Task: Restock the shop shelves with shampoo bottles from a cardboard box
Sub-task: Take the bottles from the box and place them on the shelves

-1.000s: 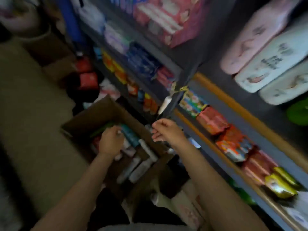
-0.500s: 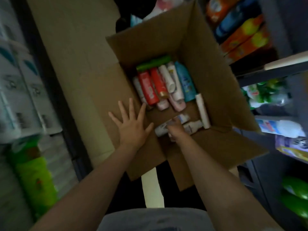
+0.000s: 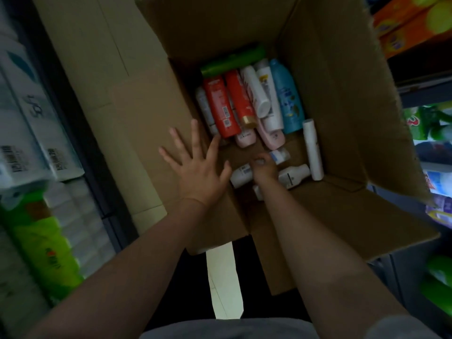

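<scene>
Below, an open cardboard box (image 3: 330, 99) sits on the floor between shop shelves, seen from a head camera looking straight down. Shampoo bottles lie flat on the box's bottom: a red bottle (image 3: 220, 106), a blue bottle (image 3: 287, 96) and several white and pink ones packed side by side toward the box's far end, with a few small white bottles loose at its near end. The left hand (image 3: 195, 167) lies flat on the box's left flap, fingers spread wide, holding nothing. The right hand (image 3: 264, 166) reaches down inside the box at its near end, fingers curled among the loose ones and apparently around a small white bottle (image 3: 241, 174); the grip itself is partly hidden, so this is a judgement. To do this pick well, the left hand should press the flap outward and steady the box, while the right closes firmly around one bottle's body and lifts it straight up, clear of its neighbours.
</scene>
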